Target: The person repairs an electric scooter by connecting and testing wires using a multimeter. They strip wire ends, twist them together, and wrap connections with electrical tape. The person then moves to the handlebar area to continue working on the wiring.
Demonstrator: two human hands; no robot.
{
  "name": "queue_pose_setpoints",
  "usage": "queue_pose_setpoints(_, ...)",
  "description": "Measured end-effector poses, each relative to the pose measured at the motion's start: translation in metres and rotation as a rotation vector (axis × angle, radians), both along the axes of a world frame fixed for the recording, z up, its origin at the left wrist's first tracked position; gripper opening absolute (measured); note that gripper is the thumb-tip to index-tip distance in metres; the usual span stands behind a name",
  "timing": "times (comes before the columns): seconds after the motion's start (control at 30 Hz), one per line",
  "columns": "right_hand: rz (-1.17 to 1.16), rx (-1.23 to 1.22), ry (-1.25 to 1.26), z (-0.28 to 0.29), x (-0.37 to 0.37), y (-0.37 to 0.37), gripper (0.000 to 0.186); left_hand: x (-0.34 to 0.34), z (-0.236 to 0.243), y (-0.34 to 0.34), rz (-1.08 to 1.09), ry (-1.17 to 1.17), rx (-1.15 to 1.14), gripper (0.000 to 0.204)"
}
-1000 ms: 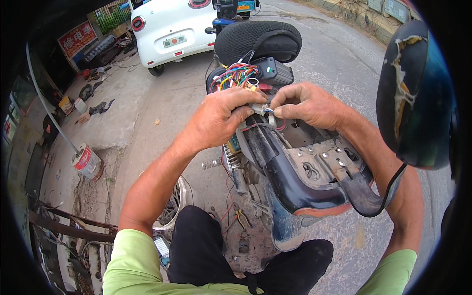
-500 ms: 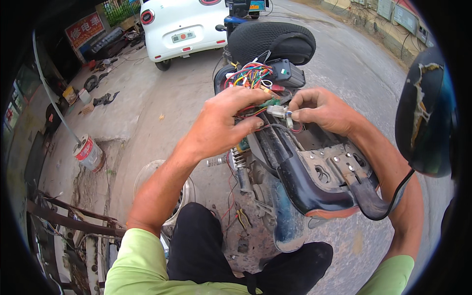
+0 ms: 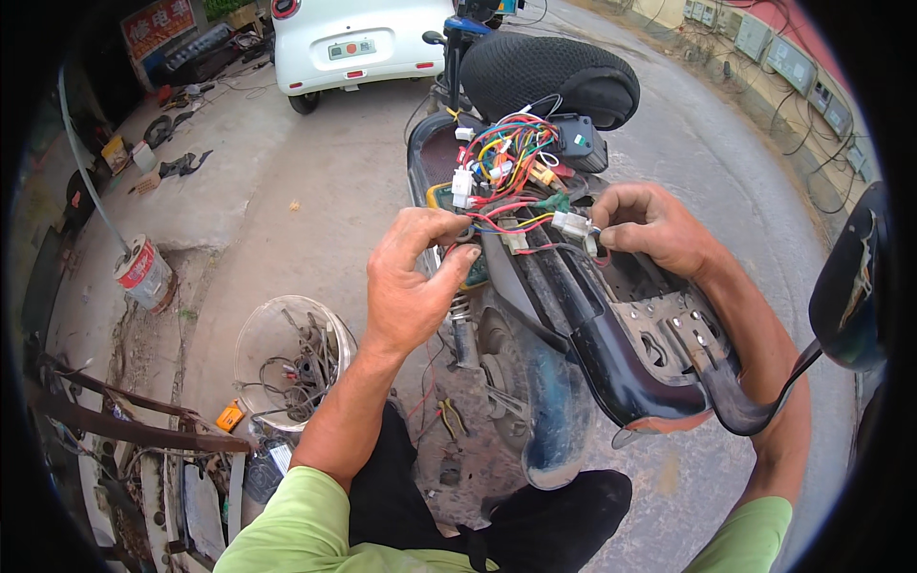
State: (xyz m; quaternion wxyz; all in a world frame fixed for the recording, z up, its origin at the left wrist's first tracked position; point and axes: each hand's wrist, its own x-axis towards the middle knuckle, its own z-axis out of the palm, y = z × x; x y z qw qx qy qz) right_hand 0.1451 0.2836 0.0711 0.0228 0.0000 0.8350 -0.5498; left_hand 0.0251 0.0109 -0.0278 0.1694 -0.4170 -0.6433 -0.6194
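Red, yellow and blue wires (image 3: pixel 521 227) stretch between my hands over the open body of an electric scooter (image 3: pixel 626 372). My left hand (image 3: pixel 415 272) is closed around their left end, thumb and forefinger curled in a pinch. At their right end is a white plug connector (image 3: pixel 571 224); my right hand (image 3: pixel 654 229) pinches it where its wires leave, its other fingers curled. Just beyond my left fingertips another white connector (image 3: pixel 462 186) stands. A tangle of coloured wires (image 3: pixel 516 153) lies farther off, against a dark finned box (image 3: pixel 580 143).
A black mesh-covered seat (image 3: pixel 549 76) is behind the wires. At lower right a torn mirror (image 3: pixel 850 277) sticks up. Pliers (image 3: pixel 449 418) lie on the ground by the rear wheel. To the left stand a white bucket (image 3: pixel 253 349) of cables and a can with a pole (image 3: pixel 145 274).
My left hand has drawn back leftward from the connector, and more of the wires shows between my hands. My right hand keeps its pinch at the connector. The view has shifted slightly.
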Motion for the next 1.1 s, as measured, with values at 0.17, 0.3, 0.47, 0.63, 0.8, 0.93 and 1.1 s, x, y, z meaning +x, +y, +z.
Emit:
queue_pose_setpoints(0.17,0.006,-0.017,0.013,-0.005,-0.001,0.003,0.017,-0.005,-0.001,0.005,0.061,-0.020,0.024,0.026)
queue_pose_setpoints(0.3,-0.009,0.023,-0.002,-0.004,-0.001,0.002,0.020,-0.006,-0.006,0.004,-0.066,-0.235,0.054,0.022)
queue_pose_setpoints(0.47,-0.022,0.056,0.008,-0.004,-0.001,0.004,0.020,-0.004,-0.010,0.000,-0.302,-0.537,0.132,0.014)
queue_pose_setpoints(0.63,-0.007,0.007,0.011,-0.002,-0.001,-0.001,0.019,-0.003,-0.011,-0.009,-0.502,-0.609,0.189,0.012)
queue_pose_setpoints(0.8,-0.027,0.026,0.011,-0.001,0.001,-0.002,0.018,-0.007,-0.017,-0.011,-0.784,-0.629,0.249,0.013)
queue_pose_setpoints(0.93,-0.014,0.009,0.003,-0.001,-0.001,-0.001,0.017,-0.002,-0.018,-0.006,-0.913,-0.639,0.310,0.012)
queue_pose_setpoints(1.1,-0.032,-0.015,0.011,-0.003,0.000,-0.001,0.019,0.005,-0.014,-0.002,-0.951,-0.608,0.314,0.015)
